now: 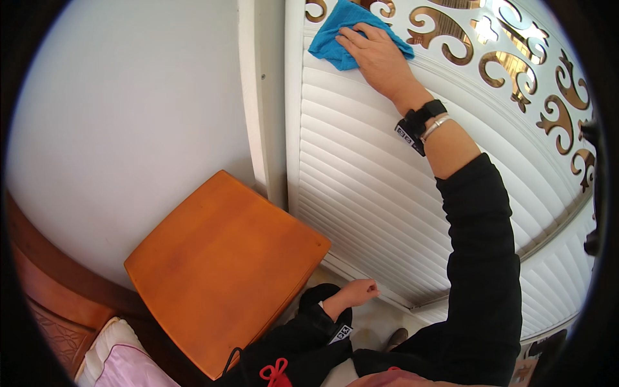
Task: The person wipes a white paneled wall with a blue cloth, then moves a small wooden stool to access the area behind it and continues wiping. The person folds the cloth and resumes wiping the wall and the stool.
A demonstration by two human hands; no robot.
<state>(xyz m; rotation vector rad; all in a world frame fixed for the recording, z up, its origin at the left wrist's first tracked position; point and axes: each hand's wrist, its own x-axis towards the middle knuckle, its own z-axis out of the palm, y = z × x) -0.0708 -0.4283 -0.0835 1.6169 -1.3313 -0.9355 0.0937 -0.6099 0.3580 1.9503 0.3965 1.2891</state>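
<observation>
My right hand (pixel 375 53) is spread over a blue cloth (pixel 333 46) and presses it to a white slatted door panel (pixel 358 159). The cloth lies at the panel's upper left, over the seam between the slats and a band of mirrored scrollwork (pixel 449 36). A black band and a pale bangle circle my right wrist. Low down, close to my body, my left hand (pixel 358 291) hangs with its fingers curled in. Nothing shows in it, and it touches neither the panel nor the table beside it.
An orange-brown wooden bedside table (pixel 227 261) stands left of me, near the wall (pixel 135 106). Behind its left side are a carved wooden headboard (pixel 63 329) and a pink-and-cream pillow (pixel 123 360). A white door frame (pixel 271 106) runs beside the panel. One shoe (pixel 397 338) shows on the floor.
</observation>
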